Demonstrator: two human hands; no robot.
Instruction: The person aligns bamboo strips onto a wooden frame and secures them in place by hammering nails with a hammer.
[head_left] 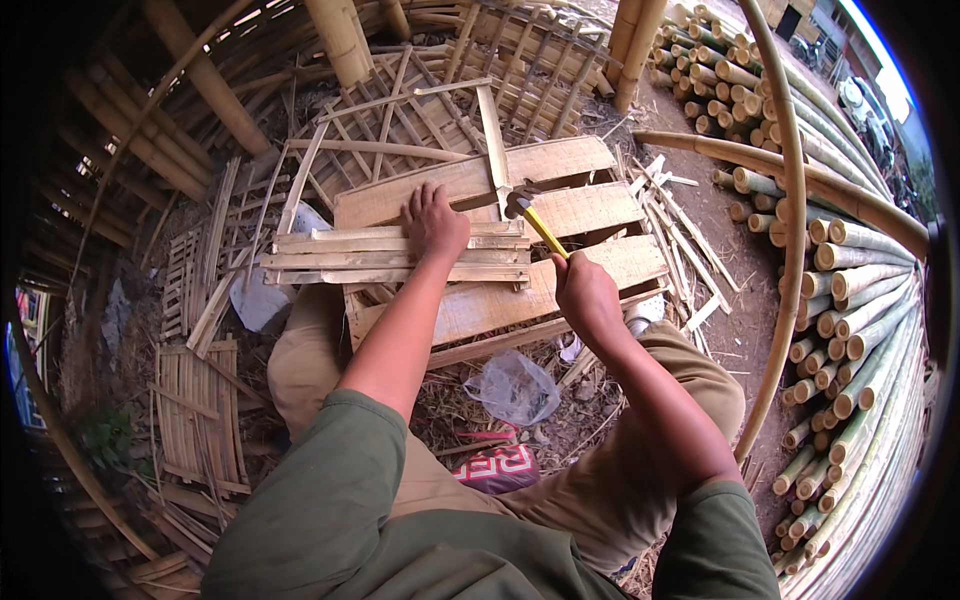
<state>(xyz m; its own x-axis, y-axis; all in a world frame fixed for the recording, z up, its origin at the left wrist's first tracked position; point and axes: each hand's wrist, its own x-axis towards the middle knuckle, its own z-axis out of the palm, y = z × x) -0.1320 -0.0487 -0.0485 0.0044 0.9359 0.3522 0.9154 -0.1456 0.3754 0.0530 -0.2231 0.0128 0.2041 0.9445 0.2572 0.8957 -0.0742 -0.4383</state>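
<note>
My right hand (590, 292) is closed around the yellow handle of a hammer (543, 232). The hammer's head rests close to the joint where a bamboo strip (492, 135) meets a row of split bamboo slats (335, 261). My left hand (436, 222) presses on these slats, its fingers stretched out over their far edge. Beneath lies a low bench of wide wooden boards (590, 208) with gaps between them, set in front of my knees. The strip belongs to a thin bamboo frame (400, 98) reaching away from me. Any nail at the joint is too small to make out.
Cut bamboo poles (840, 300) are stacked along the right. Loose bamboo strips (690, 235) lie right of the bench. A clear plastic bag (513, 388) is on the ground between my legs. Slatted bamboo panels (200, 410) lie at left, and bamboo posts (340, 40) stand behind.
</note>
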